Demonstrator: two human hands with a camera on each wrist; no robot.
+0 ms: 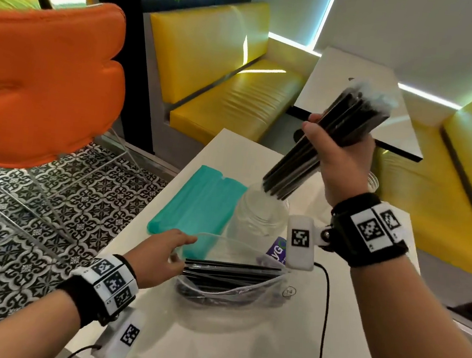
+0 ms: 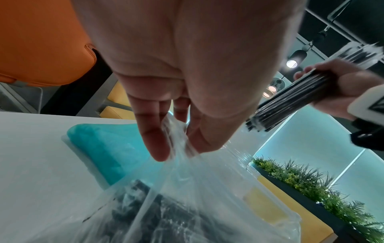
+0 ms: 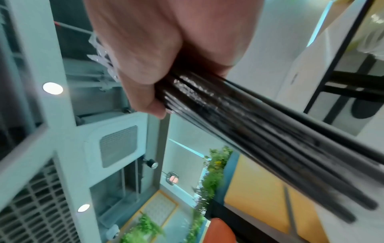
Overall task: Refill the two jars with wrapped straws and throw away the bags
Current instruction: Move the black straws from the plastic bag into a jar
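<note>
My right hand (image 1: 338, 149) grips a bundle of black wrapped straws (image 1: 321, 141), tilted, with the lower ends just over the mouth of a clear glass jar (image 1: 257, 213). The same bundle (image 3: 259, 131) fills the right wrist view. My left hand (image 1: 161, 255) pinches the open rim of a clear plastic bag (image 1: 230, 296) lying on the white table (image 1: 283, 346); more black straws (image 1: 233, 269) lie inside it. In the left wrist view the fingers (image 2: 153, 139) pinch the bag film (image 2: 187, 180). A second jar (image 1: 373, 181) shows partly behind my right hand.
A sealed pack of teal straws (image 1: 196, 203) lies left of the jar. An orange chair (image 1: 43, 80) stands left of the table and yellow benches (image 1: 226, 69) beyond it. Another white table (image 1: 355, 98) is at the back right. A cable (image 1: 324, 321) runs over the tabletop.
</note>
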